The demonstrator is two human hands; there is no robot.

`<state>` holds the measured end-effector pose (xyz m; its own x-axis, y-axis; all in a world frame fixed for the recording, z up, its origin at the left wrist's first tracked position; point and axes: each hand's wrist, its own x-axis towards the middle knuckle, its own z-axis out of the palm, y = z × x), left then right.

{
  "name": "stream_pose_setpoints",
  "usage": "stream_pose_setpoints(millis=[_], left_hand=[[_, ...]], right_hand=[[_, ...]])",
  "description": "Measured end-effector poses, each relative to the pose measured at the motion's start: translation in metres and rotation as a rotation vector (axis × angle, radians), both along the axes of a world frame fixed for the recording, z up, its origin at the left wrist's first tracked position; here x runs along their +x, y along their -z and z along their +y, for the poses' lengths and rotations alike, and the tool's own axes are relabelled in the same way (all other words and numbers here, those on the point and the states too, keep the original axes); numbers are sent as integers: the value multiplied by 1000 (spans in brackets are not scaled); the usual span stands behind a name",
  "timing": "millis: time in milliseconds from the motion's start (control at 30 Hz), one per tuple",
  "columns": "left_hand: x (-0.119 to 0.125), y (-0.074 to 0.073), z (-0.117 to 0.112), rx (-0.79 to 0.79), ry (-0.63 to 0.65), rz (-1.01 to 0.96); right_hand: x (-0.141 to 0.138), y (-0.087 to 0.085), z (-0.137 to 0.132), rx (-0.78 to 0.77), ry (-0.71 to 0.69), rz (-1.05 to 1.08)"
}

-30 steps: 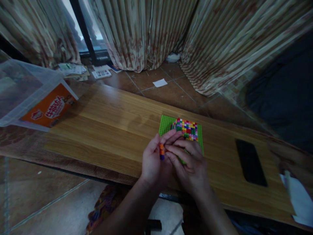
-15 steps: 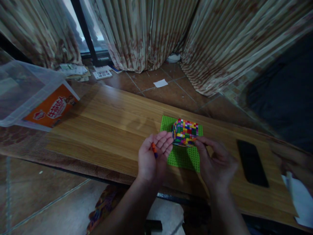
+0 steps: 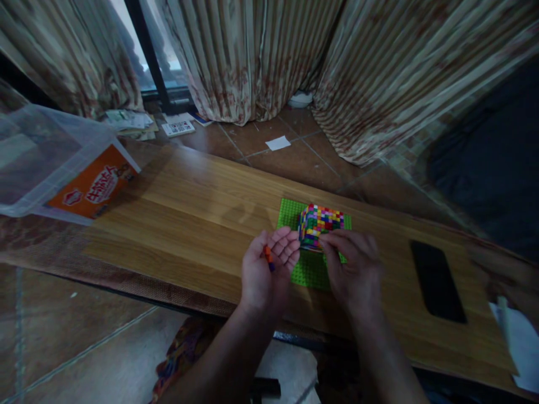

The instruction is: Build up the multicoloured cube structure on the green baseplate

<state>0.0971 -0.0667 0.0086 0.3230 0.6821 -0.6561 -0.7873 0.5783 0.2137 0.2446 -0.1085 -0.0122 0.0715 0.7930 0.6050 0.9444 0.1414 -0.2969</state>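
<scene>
A block-shaped build of many-coloured toy bricks point(image 3: 315, 222) stands on a green studded baseplate point(image 3: 309, 275). My left hand point(image 3: 269, 275) is palm up and cupped just left of the build, its fingers stretched toward it. Lying in that palm are a few small toy bricks point(image 3: 268, 255), orange and dark blue or purple. My right hand point(image 3: 356, 269) is at the front of the build, thumb and forefinger pinched together close against its front face. Whatever sits between those fingertips is hidden. The right hand also covers the build's lower right part.
A black phone-like slab point(image 3: 438, 280) lies on the wooden tabletop point(image 3: 189, 224) at right. At the left end stands a clear plastic bin point(image 3: 46, 163) with an orange label. White paper point(image 3: 520, 342) is at the right end. Curtains point(image 3: 252, 62) hang behind.
My right hand has moved left along the front of the build, from its lower right corner toward the middle, still pinched. My left hand keeps its cupped pose with the bricks.
</scene>
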Motion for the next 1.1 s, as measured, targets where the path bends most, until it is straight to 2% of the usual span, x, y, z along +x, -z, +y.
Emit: stream_pose_setpoints(millis=[133, 333, 667, 867, 1100], left_hand=[[-1, -1, 0, 0, -8, -7], [-1, -1, -1, 4, -10, -16], [-1, -3, -1, 3, 7, -38], [-2, -4, -2, 69, 29, -156], [-4, -9, -3, 116, 64, -184]], right_hand=[[0, 4, -1, -7, 46, 109], [4, 6, -2, 43, 138, 416], [-4, 10, 6, -47, 237, 444], [-4, 11, 8, -43, 252, 562], [-6, 10, 10, -32, 268, 636]])
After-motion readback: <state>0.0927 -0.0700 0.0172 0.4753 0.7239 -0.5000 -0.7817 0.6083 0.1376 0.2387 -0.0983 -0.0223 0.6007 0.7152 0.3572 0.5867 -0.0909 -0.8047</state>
